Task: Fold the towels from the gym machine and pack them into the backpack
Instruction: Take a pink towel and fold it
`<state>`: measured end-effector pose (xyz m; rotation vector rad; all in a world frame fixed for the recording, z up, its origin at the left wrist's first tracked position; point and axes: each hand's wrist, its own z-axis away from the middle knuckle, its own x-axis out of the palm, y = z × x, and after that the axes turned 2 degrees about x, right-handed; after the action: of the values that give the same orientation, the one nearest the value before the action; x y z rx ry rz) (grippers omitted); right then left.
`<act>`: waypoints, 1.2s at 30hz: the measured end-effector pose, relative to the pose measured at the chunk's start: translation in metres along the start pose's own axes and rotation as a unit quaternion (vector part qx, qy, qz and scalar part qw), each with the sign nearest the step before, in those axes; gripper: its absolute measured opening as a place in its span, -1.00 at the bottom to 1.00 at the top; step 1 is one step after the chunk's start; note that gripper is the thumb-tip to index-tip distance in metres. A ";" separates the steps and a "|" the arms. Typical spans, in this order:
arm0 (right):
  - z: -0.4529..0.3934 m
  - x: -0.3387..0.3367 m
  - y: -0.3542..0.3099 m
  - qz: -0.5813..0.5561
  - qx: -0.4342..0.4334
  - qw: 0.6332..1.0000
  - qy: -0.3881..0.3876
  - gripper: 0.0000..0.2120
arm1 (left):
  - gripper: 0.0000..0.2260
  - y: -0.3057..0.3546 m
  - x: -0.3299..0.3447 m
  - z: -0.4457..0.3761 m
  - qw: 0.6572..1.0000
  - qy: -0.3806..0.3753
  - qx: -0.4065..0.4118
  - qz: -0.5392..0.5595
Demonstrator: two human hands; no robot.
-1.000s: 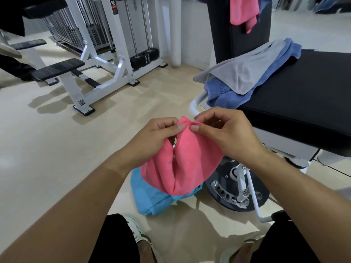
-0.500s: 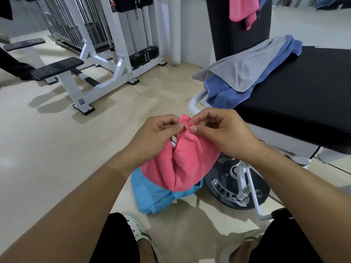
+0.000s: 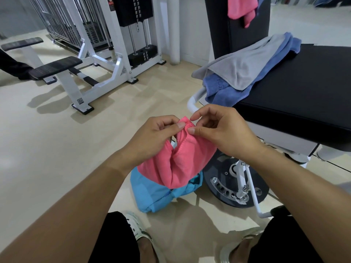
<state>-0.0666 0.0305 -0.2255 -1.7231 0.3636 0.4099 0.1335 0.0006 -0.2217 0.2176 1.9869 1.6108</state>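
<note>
A pink towel [image 3: 180, 164] hangs doubled over in front of me, its top edges bunched together. My left hand [image 3: 153, 137] pinches those edges from the left and my right hand [image 3: 222, 133] pinches them from the right, thumbs nearly touching. Directly below the towel a light blue backpack [image 3: 152, 194] lies on the floor, partly hidden by it. A grey towel [image 3: 241, 67] lies over a blue towel [image 3: 228, 92] on the black seat pad [image 3: 303, 92] of the gym machine. Another pink towel [image 3: 241, 8] hangs over the machine's upright back pad.
The machine's round black base [image 3: 237, 185] with white tubing stands right of the backpack. A white weight-stack machine [image 3: 106, 59] with black foot pads fills the far left. Beige floor [image 3: 57, 149] spreads on the left. My feet in sandals show at the bottom.
The pink towel's top edges stay pinched between both hands. My right hand's fingers have shifted slightly along the edge, with its index finger now lifted. The view has tilted a little.
</note>
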 end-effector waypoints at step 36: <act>0.001 -0.001 -0.001 0.101 0.004 0.994 -0.036 -0.92 | -0.75 -0.010 -0.002 -0.002 0.999 0.002 -0.015 -0.032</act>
<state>-0.0675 0.0318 -0.2241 -1.6644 0.4877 0.6149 0.1362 -0.0047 -0.2307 0.1386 1.9514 1.6014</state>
